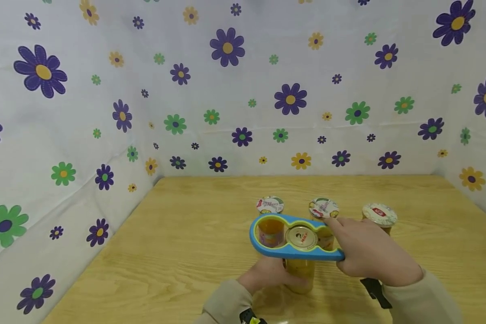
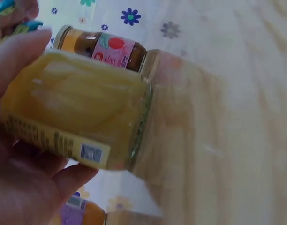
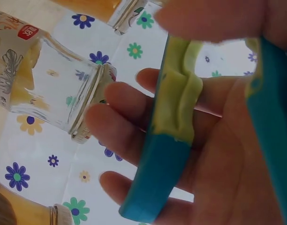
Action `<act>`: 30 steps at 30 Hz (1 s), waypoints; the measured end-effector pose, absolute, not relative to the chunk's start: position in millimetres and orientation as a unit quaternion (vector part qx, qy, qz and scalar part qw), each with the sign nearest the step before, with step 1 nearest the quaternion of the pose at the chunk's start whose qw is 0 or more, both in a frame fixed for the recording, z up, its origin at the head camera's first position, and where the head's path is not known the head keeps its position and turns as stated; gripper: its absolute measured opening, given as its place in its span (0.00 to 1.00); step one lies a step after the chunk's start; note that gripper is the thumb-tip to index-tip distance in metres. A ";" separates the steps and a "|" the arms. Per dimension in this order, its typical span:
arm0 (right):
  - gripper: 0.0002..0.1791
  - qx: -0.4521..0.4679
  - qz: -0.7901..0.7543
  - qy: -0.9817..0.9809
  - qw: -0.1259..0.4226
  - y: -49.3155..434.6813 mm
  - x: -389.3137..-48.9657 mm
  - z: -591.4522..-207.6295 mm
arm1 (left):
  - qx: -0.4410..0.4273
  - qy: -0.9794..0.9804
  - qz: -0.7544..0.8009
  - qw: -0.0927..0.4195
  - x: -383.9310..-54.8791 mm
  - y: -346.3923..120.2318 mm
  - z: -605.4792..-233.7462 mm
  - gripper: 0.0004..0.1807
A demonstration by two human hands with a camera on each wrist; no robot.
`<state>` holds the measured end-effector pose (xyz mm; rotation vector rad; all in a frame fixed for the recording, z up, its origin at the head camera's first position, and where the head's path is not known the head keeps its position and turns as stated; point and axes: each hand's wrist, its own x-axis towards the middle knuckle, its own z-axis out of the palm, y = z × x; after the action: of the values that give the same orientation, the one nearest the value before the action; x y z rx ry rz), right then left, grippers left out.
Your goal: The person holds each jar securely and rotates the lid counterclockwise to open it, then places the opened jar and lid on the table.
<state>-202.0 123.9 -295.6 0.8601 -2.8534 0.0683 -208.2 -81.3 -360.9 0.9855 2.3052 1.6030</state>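
Observation:
My left hand (image 1: 272, 273) grips a glass jar (image 1: 301, 275) of yellow fruit around its side; in the left wrist view this jar (image 2: 82, 101) shows a printed label with a square code. Over the jar lies a blue jar opener (image 1: 308, 255) with a yellow-green scalloped inner edge. The jar's round lid (image 1: 303, 237) shows through the opener's middle opening; how tightly it fits there cannot be told. At the opener's right end, my right hand (image 1: 370, 247) holds it, with fingers curled round it in the right wrist view.
Behind the opener stand three more jars with patterned lids: a left lid (image 1: 270, 204), a middle lid (image 1: 324, 208) and a right lid (image 1: 380, 214). All are on a wooden table (image 1: 178, 243). A flowered cloth (image 1: 259, 81) hangs behind and at both sides.

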 end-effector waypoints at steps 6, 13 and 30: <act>0.31 0.301 0.033 -0.949 0.087 122.3 -203.8 -294.9 | 0.316 0.785 0.531 0.038 -202.3 -77.9 -363.1 0.36; 0.31 0.312 0.038 -0.934 0.169 123.2 -198.0 -287.5 | 0.334 0.753 0.566 -0.026 -196.1 -76.6 -354.8 0.37; 0.25 0.353 0.057 -0.884 0.300 122.6 -195.0 -287.6 | 0.357 0.691 0.623 -0.079 -193.0 -72.1 -361.0 0.32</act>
<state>-195.0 122.6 -287.6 0.9363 -2.3468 0.1506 -193.0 -72.1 -361.0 1.1814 2.2881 2.0632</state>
